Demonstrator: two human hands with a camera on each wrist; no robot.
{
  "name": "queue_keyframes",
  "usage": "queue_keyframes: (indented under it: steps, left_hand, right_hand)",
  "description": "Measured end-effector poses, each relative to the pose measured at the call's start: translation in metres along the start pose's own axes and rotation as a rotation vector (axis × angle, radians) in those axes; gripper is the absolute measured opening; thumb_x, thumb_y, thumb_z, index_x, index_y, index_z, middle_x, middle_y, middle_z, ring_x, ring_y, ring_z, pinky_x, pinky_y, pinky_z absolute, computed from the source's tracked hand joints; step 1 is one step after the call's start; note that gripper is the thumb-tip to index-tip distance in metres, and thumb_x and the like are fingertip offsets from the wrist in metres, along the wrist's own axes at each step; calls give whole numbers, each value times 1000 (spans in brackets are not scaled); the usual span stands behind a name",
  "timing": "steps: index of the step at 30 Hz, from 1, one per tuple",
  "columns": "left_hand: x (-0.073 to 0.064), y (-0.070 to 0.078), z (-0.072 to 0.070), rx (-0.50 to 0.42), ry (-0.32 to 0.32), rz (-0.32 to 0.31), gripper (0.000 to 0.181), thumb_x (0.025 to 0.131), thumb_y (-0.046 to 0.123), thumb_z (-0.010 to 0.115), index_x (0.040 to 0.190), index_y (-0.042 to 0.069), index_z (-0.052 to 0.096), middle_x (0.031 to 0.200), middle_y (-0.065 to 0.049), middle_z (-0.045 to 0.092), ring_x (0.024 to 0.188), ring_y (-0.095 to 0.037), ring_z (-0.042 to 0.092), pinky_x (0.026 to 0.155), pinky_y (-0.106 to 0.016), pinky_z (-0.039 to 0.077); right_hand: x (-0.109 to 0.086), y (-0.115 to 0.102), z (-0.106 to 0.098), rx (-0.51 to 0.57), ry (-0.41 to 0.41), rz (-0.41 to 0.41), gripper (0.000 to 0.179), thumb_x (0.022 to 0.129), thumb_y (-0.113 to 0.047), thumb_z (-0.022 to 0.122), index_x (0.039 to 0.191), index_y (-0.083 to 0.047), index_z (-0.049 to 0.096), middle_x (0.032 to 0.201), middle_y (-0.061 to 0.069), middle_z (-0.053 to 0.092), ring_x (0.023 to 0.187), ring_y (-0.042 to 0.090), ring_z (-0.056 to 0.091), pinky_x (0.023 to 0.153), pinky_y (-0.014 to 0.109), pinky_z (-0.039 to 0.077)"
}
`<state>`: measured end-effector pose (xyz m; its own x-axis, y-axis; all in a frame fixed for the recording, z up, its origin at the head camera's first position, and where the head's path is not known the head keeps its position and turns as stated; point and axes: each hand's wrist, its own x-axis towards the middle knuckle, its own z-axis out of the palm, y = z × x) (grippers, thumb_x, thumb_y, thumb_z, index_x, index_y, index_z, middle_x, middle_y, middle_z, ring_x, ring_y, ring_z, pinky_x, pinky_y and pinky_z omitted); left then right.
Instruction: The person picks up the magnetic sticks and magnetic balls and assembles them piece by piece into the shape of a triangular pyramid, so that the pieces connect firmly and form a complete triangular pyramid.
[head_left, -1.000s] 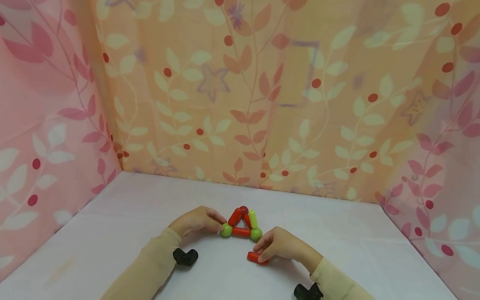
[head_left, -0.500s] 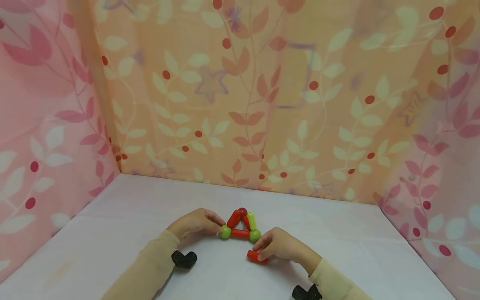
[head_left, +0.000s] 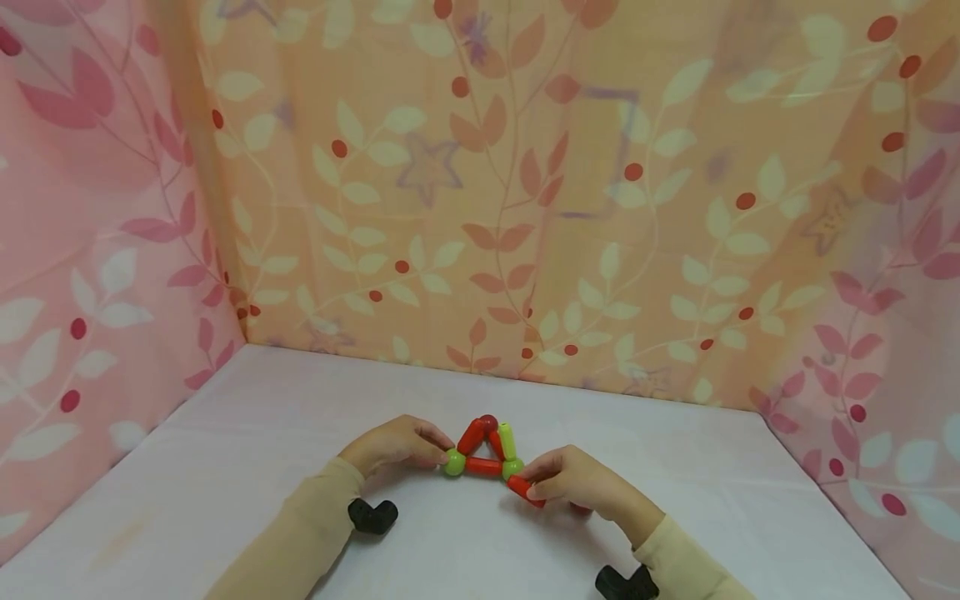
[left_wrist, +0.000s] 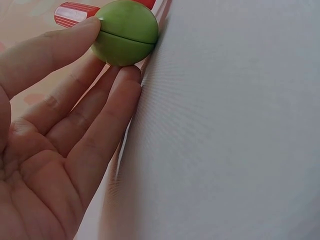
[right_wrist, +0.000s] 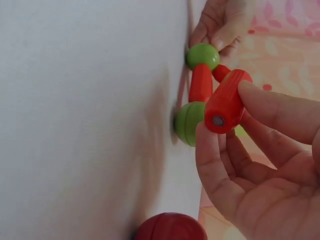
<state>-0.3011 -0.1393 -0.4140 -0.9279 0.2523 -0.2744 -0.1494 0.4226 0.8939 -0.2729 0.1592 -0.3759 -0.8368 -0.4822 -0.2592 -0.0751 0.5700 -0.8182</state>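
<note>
A triangle of magnetic rods and balls lies on the table ahead of me. Its left corner is a green ball [head_left: 453, 462], pinched between the thumb and fingertips of my left hand [head_left: 393, 443]. Another green ball [head_left: 512, 468] forms the right corner, with a yellow-green rod [head_left: 506, 442] rising from it. A red rod [head_left: 483, 466] joins these two balls, and a dark red ball [head_left: 489, 423] tops the triangle. My right hand [head_left: 581, 483] pinches a loose red rod [right_wrist: 227, 102], a grey metal disc showing in its end. Whether that rod touches the right green ball, I cannot tell.
Partly hidden beneath my right hand is a separate dark red ball [right_wrist: 171, 228] on the white tabletop [head_left: 450, 550]. Patterned cloth [head_left: 420, 250] walls off the back and both sides. Black wrist mounts [head_left: 372, 517] hang below the sleeves.
My right hand has carried the loose red rod away from me, up to the right green ball. A dark red ball has come into sight beneath that hand. My left hand stays in place.
</note>
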Motion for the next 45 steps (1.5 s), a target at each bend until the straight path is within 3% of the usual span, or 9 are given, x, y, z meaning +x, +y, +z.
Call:
queue_keyframes:
  steps: [5, 13, 20, 29, 36, 45]
  left_hand:
    - [1, 0, 1, 12, 11, -12, 23, 82, 20, 81, 103, 14, 77, 98, 3, 74, 85, -15, 65, 84, -31, 53]
    - [1, -1, 0, -8, 6, 13, 25, 81, 17, 81, 105, 9, 76, 99, 1, 74, 84, -14, 66, 82, -28, 56]
    - [0, -2, 0, -46, -16, 34, 27, 80, 14, 81, 106, 6, 75, 99, -1, 74, 86, -13, 67, 82, -27, 56]
    - [3, -2, 0, 4, 5, -1, 25, 81, 16, 81, 104, 9, 76, 99, 0, 74, 87, -14, 66, 86, -30, 56]
    - [4, -2, 0, -3, 2, 3, 25, 81, 17, 81, 105, 9, 76, 100, 0, 74, 86, -14, 66, 86, -29, 56]
    - [2, 0, 0, 23, 3, -2, 23, 83, 16, 79, 104, 9, 76, 99, 0, 73, 87, -15, 65, 86, -30, 56]
  right_hand:
    - [-1, -2, -7, 54, 18, -18, 32, 89, -15, 71, 119, -4, 71, 103, 8, 75, 85, 15, 64, 79, 32, 51]
    - [3, -3, -22, 193, 71, -33, 43, 94, -17, 67, 129, 5, 61, 124, 16, 67, 98, 17, 65, 93, 36, 57]
    - [12, 3, -25, 207, 174, 2, 41, 94, -17, 67, 129, 4, 62, 120, 15, 67, 97, 18, 66, 93, 37, 57]
    - [40, 5, -20, 251, 333, 8, 39, 92, -11, 67, 130, -4, 64, 126, 16, 66, 109, 26, 65, 93, 43, 57]
    - [59, 3, -16, 303, 369, 5, 39, 90, -7, 69, 129, -4, 65, 124, 17, 67, 107, 26, 65, 93, 42, 57]
    - [82, -11, -5, 286, 435, -27, 31, 90, -8, 72, 120, -5, 71, 118, 17, 71, 103, 26, 72, 86, 38, 59]
